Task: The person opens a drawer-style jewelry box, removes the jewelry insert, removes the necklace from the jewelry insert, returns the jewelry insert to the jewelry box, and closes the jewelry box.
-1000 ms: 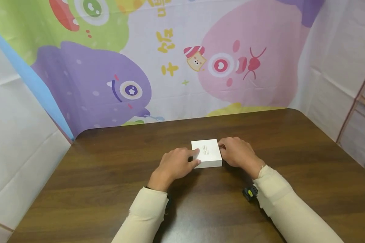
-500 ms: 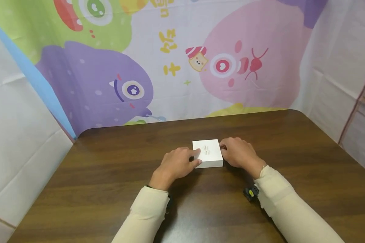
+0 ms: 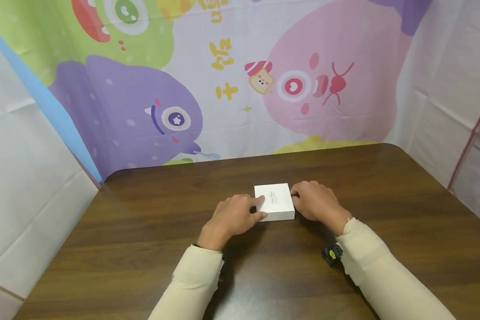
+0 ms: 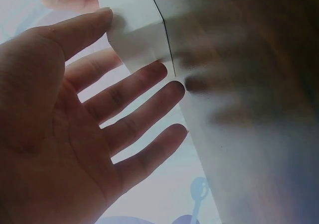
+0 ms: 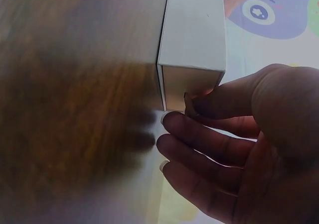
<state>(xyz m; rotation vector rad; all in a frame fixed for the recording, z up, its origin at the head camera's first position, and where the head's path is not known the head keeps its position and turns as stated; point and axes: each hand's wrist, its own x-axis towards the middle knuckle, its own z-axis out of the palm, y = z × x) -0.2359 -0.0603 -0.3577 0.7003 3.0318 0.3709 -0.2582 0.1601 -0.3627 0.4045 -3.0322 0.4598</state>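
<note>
A flat white box (image 3: pixel 276 202) with small gold lettering lies on the wooden table. My left hand (image 3: pixel 234 215) holds its left end, the thumb at the near edge and the index finger on top. In the left wrist view the other fingers (image 4: pixel 142 127) extend beside that end. At the opposite end, my right hand (image 3: pixel 314 200) pinches a small pull tab (image 5: pixel 188 103) between thumb and index finger. The right wrist view shows the tab on a recessed end face, like a drawer's front. Whatever the box contains is hidden.
The brown table (image 3: pixel 144 231) runs back to a cloth backdrop (image 3: pixel 232 124) printed with cartoon monsters. Pale panels (image 3: pixel 28 191) stand at both sides. A small black device (image 3: pixel 331 255) sits at the right wrist, by the beige sleeve.
The whole scene has shifted slightly rightward in the head view. Both hands keep the same places on the box, and no opening of it is visible.
</note>
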